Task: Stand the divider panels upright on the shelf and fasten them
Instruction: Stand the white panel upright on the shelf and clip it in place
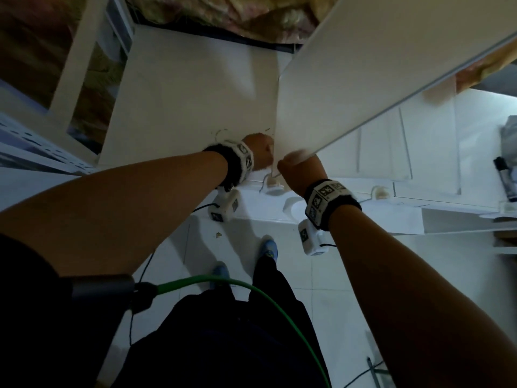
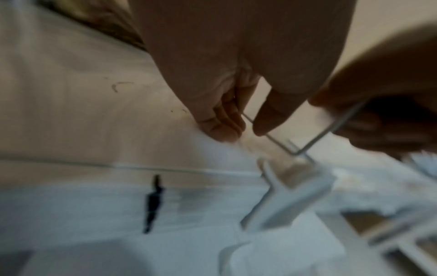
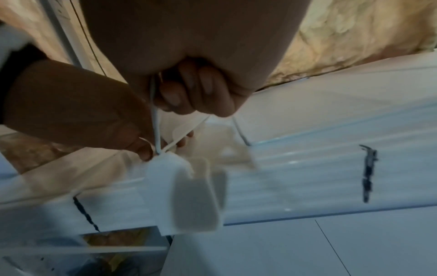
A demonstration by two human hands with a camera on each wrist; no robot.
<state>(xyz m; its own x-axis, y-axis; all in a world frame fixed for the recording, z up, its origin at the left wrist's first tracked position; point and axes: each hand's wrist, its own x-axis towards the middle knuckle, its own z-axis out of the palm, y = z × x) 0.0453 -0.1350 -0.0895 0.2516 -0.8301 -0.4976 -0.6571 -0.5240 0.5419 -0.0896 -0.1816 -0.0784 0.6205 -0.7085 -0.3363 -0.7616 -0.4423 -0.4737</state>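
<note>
I pinch the divider panel (image 1: 349, 79) corner with both hands (image 1: 258, 152) (image 1: 300, 170), fingers (image 3: 189, 93) clenched on it, above the shelf (image 1: 181, 93) front-edge clip (image 1: 272, 186); next, seat it.

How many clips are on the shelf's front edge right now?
2: one clip under the held panel's near corner, another further right. More may be hidden.

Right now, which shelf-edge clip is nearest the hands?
The left clip, directly under the corner of the panel, between the left hand and right hand. The other clip sits farther right, untouched.
</note>
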